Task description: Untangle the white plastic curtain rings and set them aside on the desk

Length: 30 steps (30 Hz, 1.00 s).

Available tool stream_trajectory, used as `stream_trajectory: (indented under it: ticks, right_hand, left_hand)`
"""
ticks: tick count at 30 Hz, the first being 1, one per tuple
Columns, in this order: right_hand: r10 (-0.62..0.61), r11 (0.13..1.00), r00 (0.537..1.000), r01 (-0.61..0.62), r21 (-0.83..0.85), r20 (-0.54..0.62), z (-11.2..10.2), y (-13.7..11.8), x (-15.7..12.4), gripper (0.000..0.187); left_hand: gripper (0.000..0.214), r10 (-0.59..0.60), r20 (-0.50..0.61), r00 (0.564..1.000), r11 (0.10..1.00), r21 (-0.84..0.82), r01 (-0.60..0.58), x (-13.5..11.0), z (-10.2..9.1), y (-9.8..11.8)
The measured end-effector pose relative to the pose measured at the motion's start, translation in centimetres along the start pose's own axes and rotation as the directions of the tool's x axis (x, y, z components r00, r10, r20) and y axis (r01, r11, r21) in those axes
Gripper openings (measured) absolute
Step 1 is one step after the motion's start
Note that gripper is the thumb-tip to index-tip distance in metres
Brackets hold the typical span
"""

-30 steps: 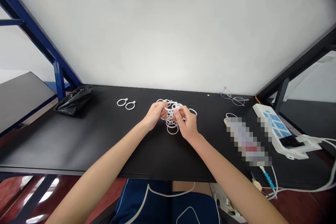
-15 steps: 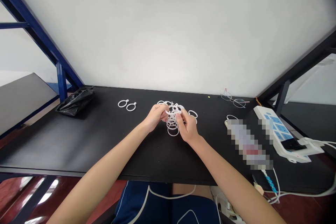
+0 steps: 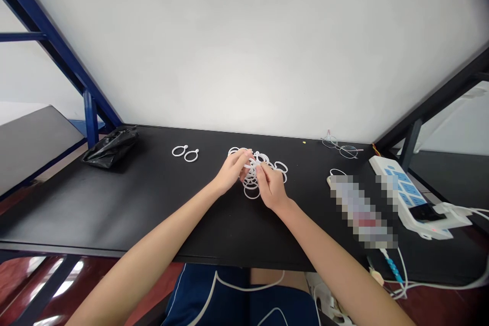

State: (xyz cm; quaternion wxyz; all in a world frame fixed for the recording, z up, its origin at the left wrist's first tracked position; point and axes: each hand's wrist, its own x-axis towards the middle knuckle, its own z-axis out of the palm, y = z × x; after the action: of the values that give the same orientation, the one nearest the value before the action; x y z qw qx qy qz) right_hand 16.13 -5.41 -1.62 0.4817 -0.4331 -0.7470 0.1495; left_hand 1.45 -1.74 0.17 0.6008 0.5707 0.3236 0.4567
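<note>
Above a heap of white curtain rings (image 3: 251, 192), my left hand (image 3: 232, 169) and my right hand (image 3: 271, 186) meet at one white ring (image 3: 249, 165). The thumb and fingers of my right hand pinch its right side, near the small eyelet. My left hand's fingers are bent round the left side; its fingertips are partly hidden. Much of the heap lies behind and beneath my hands. Off to the left, a pair of similar rings (image 3: 191, 156) lies side by side on the black table (image 3: 153, 204).
A black plastic bag (image 3: 110, 147) sits at the far left. To the right are eyeglasses (image 3: 348, 151), a blurred-out phone (image 3: 361, 211) on a cable and a white power strip (image 3: 405, 191). A pale wall (image 3: 244, 51) rises behind the table.
My left hand has rolled over and shifted slightly, with its fingers now further over the ring. The ring has turned and shows less. My right hand keeps its pinch almost in place.
</note>
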Motion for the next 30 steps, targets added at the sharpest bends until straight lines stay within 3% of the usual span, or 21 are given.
stream_trajectory:
  ticks: [8,18,22,30]
  right_hand:
    - [-0.011,1.0,1.0,0.011,0.012,0.027,0.13,0.26,-0.17,0.037]
    - [-0.034,0.999,0.998,0.032,0.041,0.044,0.12,0.17,-0.27,0.034]
    - [-0.012,0.999,1.0,0.013,0.039,-0.015,0.02,0.48,-0.39,0.035]
    - [-0.019,0.998,1.0,0.018,0.06,0.02,0.23,0.73,-0.34,0.031]
  left_hand:
    - [0.045,0.143,0.025,0.989,0.976,0.165,-0.145,-0.34,-0.21,-0.4]
    - [0.046,0.116,0.059,0.991,0.982,0.143,-0.124,-0.45,-0.03,-0.25]
    - [0.045,0.111,0.029,0.993,0.987,0.112,-0.114,-0.41,-0.09,-0.19]
    - [0.041,0.13,-0.034,0.991,0.964,0.238,-0.118,-0.34,-0.26,-0.08]
